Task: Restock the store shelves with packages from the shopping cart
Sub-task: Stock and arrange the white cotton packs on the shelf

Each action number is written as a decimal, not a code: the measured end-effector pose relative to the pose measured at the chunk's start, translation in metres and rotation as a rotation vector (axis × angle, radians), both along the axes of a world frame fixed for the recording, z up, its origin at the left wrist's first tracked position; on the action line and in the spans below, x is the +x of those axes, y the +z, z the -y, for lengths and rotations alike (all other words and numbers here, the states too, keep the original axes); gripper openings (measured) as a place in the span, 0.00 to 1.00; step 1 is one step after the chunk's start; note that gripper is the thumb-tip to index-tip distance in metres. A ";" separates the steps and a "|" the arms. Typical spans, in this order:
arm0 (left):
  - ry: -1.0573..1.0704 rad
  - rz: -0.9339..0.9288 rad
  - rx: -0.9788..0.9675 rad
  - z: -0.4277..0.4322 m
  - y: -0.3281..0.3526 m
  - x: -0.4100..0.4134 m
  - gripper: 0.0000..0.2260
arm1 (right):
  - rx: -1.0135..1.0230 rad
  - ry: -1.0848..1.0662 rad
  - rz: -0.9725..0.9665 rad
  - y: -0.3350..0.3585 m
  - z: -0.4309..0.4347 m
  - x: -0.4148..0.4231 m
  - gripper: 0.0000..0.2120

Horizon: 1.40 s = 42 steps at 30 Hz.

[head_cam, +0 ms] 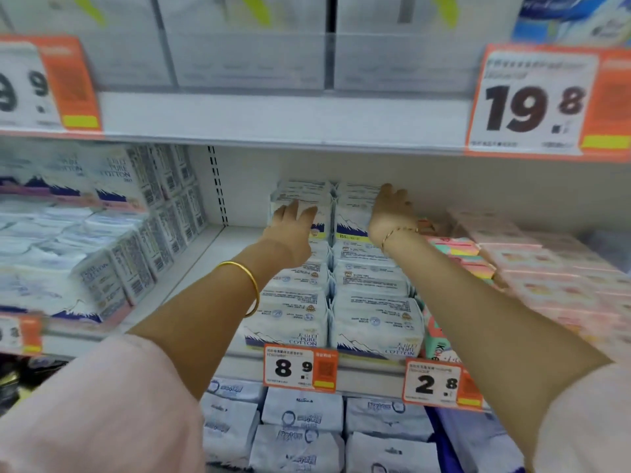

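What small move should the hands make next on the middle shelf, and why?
Probably nudge both square at the back: the left hand lies flat on the upright left pack, the right hand touches the upright right pack beside it.

Hands counted: two, a left hand (293,230) and a right hand (392,209).

Wrist ornaments: two, one gold bangle (251,285) and one thin chain bracelet (399,232).

Orange-edged price tags (532,100): five are seen. Three are read in full (19.8, 8.9, 2.8) and two are cut off at the left edge.

Shelf levels (273,117): three are seen.

White Pure Cotton packs (375,322) in the middle bay are laid in two rows. The number per row cannot be fixed, since the arms cover part.

On the top level, three white boxes (246,46) and one blue package (573,18) are noted.
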<state>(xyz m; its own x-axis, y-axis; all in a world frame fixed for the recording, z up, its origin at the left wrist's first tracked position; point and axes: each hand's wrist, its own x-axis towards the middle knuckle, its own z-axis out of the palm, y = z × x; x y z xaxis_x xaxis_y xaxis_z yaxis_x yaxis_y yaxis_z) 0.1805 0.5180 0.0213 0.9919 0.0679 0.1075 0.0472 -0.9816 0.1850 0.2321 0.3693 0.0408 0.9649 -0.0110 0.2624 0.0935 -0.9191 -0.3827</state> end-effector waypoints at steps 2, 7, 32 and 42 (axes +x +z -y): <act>-0.017 -0.067 -0.017 -0.004 0.006 -0.025 0.32 | -0.044 0.214 0.101 -0.003 -0.007 -0.044 0.26; 0.020 -0.252 0.059 -0.023 0.022 -0.123 0.26 | 0.000 0.642 -0.009 -0.027 -0.023 -0.159 0.25; 0.617 -0.648 0.384 -0.069 -0.032 -0.445 0.24 | 0.059 1.191 -0.284 -0.076 -0.099 -0.387 0.20; 0.491 -0.542 0.075 -0.078 -0.007 -0.427 0.37 | 0.225 1.181 -0.396 -0.075 -0.096 -0.375 0.24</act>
<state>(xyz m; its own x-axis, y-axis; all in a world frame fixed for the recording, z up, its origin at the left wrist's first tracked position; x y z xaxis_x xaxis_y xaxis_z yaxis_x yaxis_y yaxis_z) -0.2470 0.5959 0.0144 0.7643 0.5300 -0.3673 0.5506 -0.8329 -0.0560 -0.1433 0.4650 -0.0342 0.4292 0.9013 0.0581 0.6536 -0.2655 -0.7087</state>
